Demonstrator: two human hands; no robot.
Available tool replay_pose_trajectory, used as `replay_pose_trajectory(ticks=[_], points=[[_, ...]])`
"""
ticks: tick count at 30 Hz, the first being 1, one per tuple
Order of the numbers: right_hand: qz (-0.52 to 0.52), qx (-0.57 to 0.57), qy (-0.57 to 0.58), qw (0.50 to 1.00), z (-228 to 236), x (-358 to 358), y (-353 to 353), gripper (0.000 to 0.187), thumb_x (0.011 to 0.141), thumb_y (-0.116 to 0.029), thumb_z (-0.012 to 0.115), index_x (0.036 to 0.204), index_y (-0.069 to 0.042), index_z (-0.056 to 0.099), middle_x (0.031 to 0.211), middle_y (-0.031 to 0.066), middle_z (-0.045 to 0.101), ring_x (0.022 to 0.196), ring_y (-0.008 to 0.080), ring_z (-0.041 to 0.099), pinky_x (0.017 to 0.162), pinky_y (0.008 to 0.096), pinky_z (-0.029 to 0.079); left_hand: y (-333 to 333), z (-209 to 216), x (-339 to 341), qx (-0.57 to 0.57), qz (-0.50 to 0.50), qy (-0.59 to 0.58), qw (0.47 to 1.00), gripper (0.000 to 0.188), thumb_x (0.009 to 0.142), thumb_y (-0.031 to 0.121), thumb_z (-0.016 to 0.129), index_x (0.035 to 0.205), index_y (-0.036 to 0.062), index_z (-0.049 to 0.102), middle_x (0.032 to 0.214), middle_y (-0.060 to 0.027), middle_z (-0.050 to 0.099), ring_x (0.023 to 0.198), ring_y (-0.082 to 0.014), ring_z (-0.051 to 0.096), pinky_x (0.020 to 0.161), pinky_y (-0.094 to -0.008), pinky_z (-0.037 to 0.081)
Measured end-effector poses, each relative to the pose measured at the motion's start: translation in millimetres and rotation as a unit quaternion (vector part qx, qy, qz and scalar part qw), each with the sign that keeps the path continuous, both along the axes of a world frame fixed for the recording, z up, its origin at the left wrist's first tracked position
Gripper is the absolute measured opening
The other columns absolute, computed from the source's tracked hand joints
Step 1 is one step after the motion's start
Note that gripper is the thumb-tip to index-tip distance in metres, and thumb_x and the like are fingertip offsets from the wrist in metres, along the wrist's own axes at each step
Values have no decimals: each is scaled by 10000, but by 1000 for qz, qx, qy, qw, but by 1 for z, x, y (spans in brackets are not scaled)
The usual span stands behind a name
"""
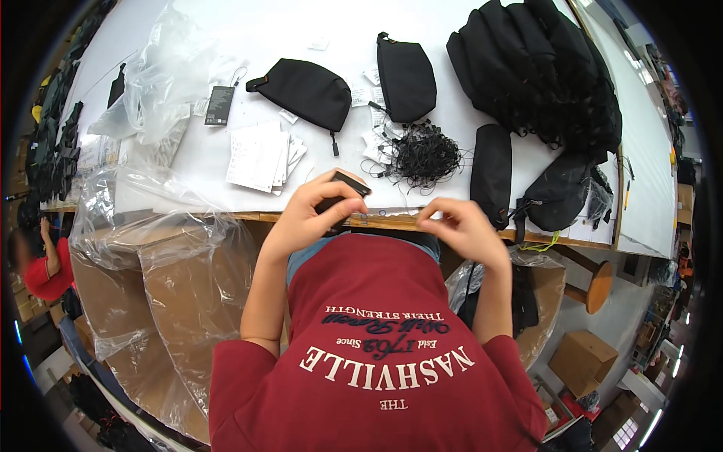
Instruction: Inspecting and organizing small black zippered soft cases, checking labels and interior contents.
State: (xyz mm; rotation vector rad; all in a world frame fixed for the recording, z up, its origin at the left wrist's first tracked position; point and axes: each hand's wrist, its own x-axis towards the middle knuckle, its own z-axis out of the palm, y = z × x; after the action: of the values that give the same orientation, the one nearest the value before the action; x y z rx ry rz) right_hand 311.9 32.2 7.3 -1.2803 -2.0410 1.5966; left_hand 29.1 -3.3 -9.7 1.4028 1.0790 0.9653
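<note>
White table (301,30), lined box (551,290) of black goods (522,301); left fingers (340,211) gripping black item (352,182), right fingers (446,206), hold unclear

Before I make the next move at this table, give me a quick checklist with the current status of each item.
1. Left hand has hold of the black flat item: ok, it sits between thumb and fingers.
2. Right hand has a cord pinched: cannot tell, the fingertips are too small and blurred.
3. Black cords separated: not ok, most lie heaped in a tangle.
4. White cards squared into one stack: not ok, they are fanned out.
5. Wide black pouch apart from the narrower black pouch: ok, a gap shows between them.
</note>
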Motion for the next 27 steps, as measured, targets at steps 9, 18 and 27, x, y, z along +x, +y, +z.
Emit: replay_pose_trajectory(ticks=[9, 18, 27], points=[[-42, -74, 83, 993, 8, -34, -13, 114, 884, -136, 627, 865, -25, 608, 626, -86, 424, 583, 1, 342, 507, 197, 250, -2, -4, 33, 26, -122, 34, 992, 198, 855, 186, 663, 1000, 52, 653, 1116, -86, 554, 1078, -232, 516, 951, -337, 385], [-121, -8, 58, 991, -1, -9, -6, 108, 879, -122, 624, 888, -15, 612, 590, -37, 459, 535, 31, 337, 488, 223, 271, -6, -14, 13, -26, 25, -18, 999, 122, 866, 121, 643, 823, 13, 683, 852, -50, 576, 819, -143, 533, 722, -259, 417], [-117, -126, 157, 973, -21, -57, -24, 334, 919, -165, 598, 1226, -59, 520, 1011, 62, 626, 587, 62, 488, 549, 207, 408, -4, 1, 22, 87, -26, 156, 984, 86, 830, 112, 673, 828, 30, 648, 968, -66, 613, 882, -201, 517, 763, -286, 415]])
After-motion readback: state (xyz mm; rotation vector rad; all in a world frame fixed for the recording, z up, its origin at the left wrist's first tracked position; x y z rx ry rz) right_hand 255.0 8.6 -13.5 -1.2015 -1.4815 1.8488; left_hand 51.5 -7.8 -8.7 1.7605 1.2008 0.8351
